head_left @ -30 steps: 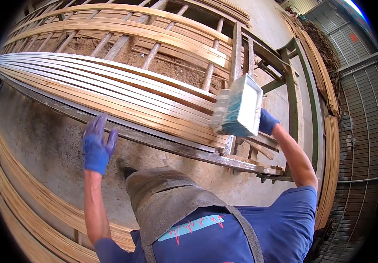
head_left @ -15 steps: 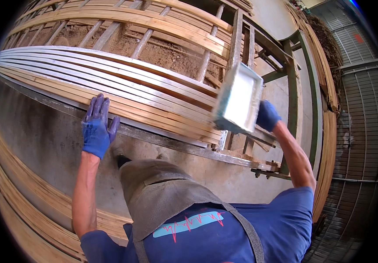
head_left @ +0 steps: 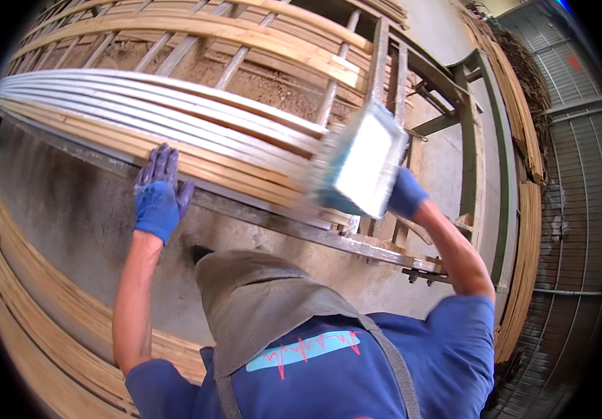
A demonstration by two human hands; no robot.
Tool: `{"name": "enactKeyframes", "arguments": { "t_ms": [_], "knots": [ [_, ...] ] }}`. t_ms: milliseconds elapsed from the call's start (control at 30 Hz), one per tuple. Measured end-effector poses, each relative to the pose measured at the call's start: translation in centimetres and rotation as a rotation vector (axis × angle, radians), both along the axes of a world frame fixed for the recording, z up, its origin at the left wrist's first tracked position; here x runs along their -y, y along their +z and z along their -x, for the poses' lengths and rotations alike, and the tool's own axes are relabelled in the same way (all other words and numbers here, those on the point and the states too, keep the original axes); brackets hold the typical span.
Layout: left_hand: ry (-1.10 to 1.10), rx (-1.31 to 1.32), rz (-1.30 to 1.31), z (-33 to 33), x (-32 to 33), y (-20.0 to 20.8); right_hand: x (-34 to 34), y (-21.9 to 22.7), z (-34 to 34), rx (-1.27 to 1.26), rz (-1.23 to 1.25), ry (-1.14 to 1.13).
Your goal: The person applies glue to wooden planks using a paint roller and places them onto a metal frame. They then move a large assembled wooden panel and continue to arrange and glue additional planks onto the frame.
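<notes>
My left hand [head_left: 159, 194], in a blue glove with dark purple fingers, lies with its fingers stretched out across the near edge of the bare wooden strips [head_left: 210, 172]. Beyond these, more strips [head_left: 196, 122] in the same row look white on top, as if coated. My right hand [head_left: 407, 193], gloved in blue, grips the right side of a rectangular teal tray [head_left: 343, 183] with a white inside. The tray is tilted over the right end of the strips and blurred by motion. My right fingers are mostly hidden behind it.
A metal rack with rollers [head_left: 232, 68] carries more wooden strips [head_left: 266, 40] at the back. Its dark edge rail [head_left: 259, 218] runs between me and the row. Long boards [head_left: 56, 335] lie at the lower left. A green frame [head_left: 502, 174] and stacked wood [head_left: 521, 272] stand right.
My right hand has brought the tray left and slightly nearer, farther over the ends of the strips. My left hand stays almost in place on the near strips.
</notes>
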State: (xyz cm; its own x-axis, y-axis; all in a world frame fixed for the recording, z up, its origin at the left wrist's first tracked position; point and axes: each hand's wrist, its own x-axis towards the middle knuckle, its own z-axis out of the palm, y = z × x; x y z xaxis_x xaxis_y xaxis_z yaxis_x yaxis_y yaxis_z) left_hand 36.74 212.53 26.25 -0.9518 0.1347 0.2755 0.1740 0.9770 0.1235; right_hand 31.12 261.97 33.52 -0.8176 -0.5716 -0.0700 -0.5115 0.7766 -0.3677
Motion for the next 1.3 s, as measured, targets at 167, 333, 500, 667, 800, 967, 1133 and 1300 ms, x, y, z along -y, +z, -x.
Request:
{"name": "enactKeyframes", "arguments": {
  "t_ms": [167, 333, 500, 667, 800, 967, 1133, 1300],
  "knots": [
    [0.005, 0.001, -0.018, -0.5, 0.1, -0.1, -6.6, 3.1, -5.3, 0.093, -0.118, -0.256],
    [0.026, -0.026, -0.057, 0.2, -0.2, -0.5, -4.1, 3.2, -5.7, 0.066, -0.160, -0.171],
    [0.047, -0.083, -0.061, 1.8, -1.3, -0.7, 4.8, 1.6, 0.3, -0.003, -0.121, -0.075],
    [0.057, -0.133, -0.168, 1.1, -0.2, -1.9, 4.5, 0.8, -0.2, -0.077, -0.069, -0.095],
    [0.057, -0.061, -0.053, 0.3, -0.6, 0.4, -3.4, 0.1, -4.7, 0.020, 0.208, -0.319],
    [0.121, -0.062, -0.029, 2.8, -1.4, -1.0, -6.9, 2.3, -5.6, -0.065, 0.192, -0.335],
    [0.127, 0.150, 0.052, 0.2, -0.3, -1.8, -5.4, -5.8, -4.5, -0.038, 0.190, -0.351],
    [0.098, -0.010, -0.003, -2.4, 1.4, -4.9, 0.1, -0.7, -7.1, 0.025, 0.361, -0.373]
  ]
}}
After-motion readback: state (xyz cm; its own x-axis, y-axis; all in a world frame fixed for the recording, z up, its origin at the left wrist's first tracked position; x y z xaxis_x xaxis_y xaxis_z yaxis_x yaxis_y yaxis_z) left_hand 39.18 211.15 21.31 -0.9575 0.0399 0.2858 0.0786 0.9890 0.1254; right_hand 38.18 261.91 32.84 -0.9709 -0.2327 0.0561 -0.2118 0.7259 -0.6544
